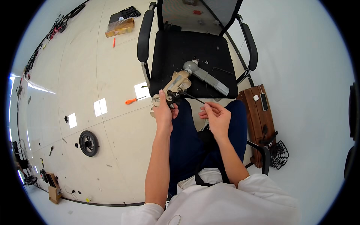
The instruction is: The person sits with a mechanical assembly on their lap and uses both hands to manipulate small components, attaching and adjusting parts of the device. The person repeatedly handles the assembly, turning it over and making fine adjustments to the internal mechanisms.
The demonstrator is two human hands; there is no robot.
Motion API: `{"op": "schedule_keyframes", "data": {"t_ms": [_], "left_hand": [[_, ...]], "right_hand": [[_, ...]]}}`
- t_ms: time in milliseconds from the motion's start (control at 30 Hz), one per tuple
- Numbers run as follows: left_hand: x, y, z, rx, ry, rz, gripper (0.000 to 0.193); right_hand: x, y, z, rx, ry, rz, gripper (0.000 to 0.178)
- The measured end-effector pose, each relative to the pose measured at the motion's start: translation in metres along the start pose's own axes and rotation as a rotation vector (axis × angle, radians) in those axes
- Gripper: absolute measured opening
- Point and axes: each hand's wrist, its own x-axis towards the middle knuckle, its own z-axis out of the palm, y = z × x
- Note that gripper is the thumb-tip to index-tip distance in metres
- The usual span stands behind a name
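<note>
Slim black rod (195, 99) meets beige-and-grey jointed part (177, 81)

Glossy cream floor tiles (123, 150) carry a round black wheel (89, 143) and an orange-handled screwdriver (131, 101). The left hand (164, 113) clamps its fingers around the part's lower end, beside black fittings (173, 97); the grey end lies over the black chair seat (165, 47). The right hand (217, 119) pinches the rod between thumb and fingertips. A bent black key (222, 70) lies on the seat; rightward, a brown wooden board (255, 112) and black wire basket (279, 156).
</note>
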Motion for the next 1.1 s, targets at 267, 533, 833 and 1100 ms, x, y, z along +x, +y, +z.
{"op": "schedule_keyframes", "data": {"t_ms": [267,533,833,1100], "left_hand": [[0.001,-0.004,-0.006,0.032,-0.012,-0.007,0.053],[0.001,0.001,-0.002,0.031,-0.041,-0.022,0.049],[0.001,0.001,-0.002,0.018,-0.017,-0.020,0.051],[0.003,0.001,0.000,0.013,-0.024,-0.018,0.051]], "right_hand": [[-0.084,-0.063,0.019,-0.023,-0.894,-0.195,0.016],[0.020,-0.015,-0.024,-0.102,-0.237,-0.201,0.020],[0.061,-0.007,0.001,-0.672,-0.270,-0.641,0.053],[0.111,-0.036,0.042,-1.078,-0.551,-1.072,0.046]]}}
